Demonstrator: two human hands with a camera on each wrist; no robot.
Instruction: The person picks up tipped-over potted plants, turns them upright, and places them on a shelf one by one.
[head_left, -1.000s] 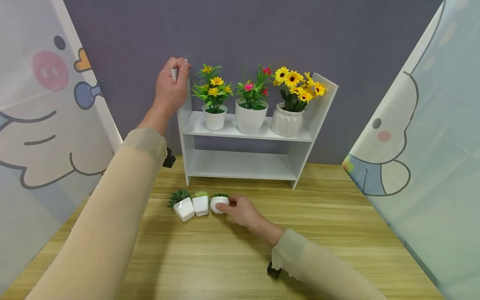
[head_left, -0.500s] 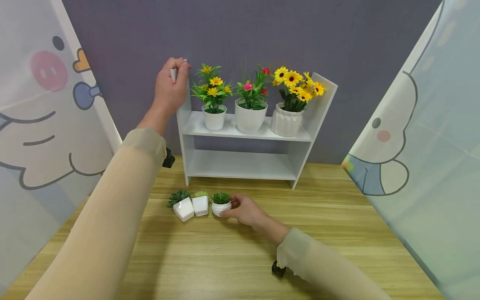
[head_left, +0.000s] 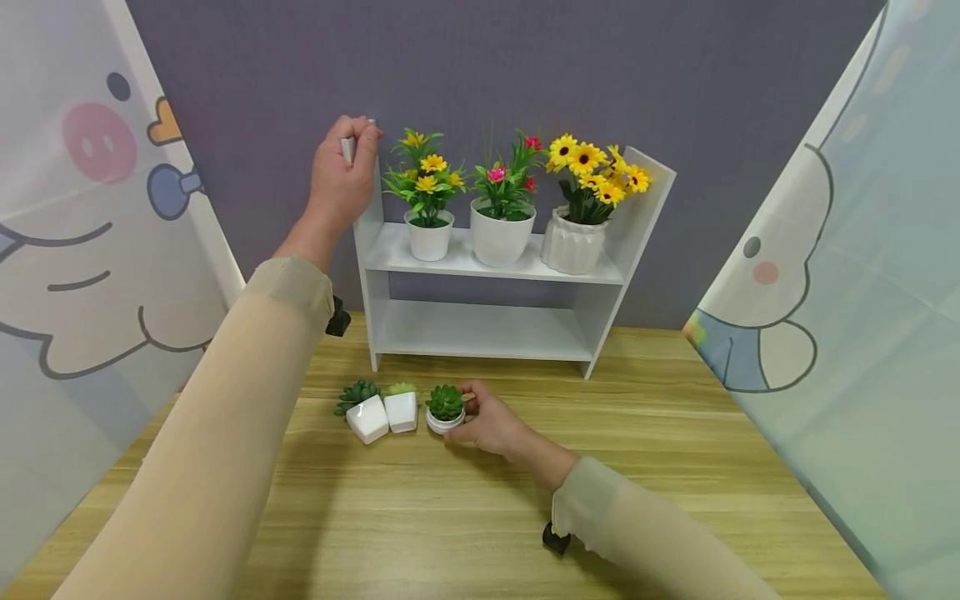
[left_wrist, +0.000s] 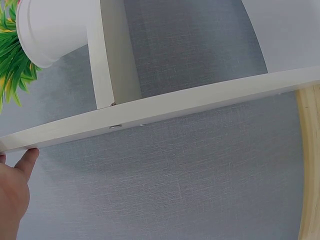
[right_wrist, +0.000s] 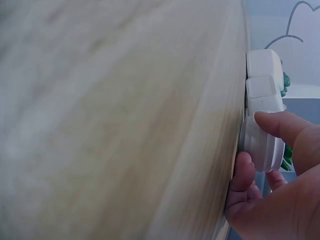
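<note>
My left hand (head_left: 343, 171) grips the top of the left side panel of a white two-tier shelf (head_left: 483, 327). In the left wrist view, its thumb and part of the palm show against the panel edge. Down on the table, my right hand (head_left: 491, 423) holds a small round white pot with a green succulent (head_left: 446, 402), thumb in front and fingers around the far side. The pot stands nearly upright. Left of it, two white square-sided pots, one with a dark green succulent (head_left: 368, 418) and one with a pale green succulent (head_left: 402, 412), lie tipped over.
On the upper shelf stand a yellow-flowered plant (head_left: 430, 237), a pink-flowered plant (head_left: 502, 237) and a pot of sunflowers (head_left: 575, 242). The wooden table (head_left: 675, 450) spreads in front. Cartoon-printed curtains (head_left: 862, 275) hang at both sides, and a grey wall (head_left: 750, 108) rises behind.
My right hand has tilted the round succulent pot up from lying to nearly upright, shifting it slightly right. The left hand stays on the shelf's side panel.
</note>
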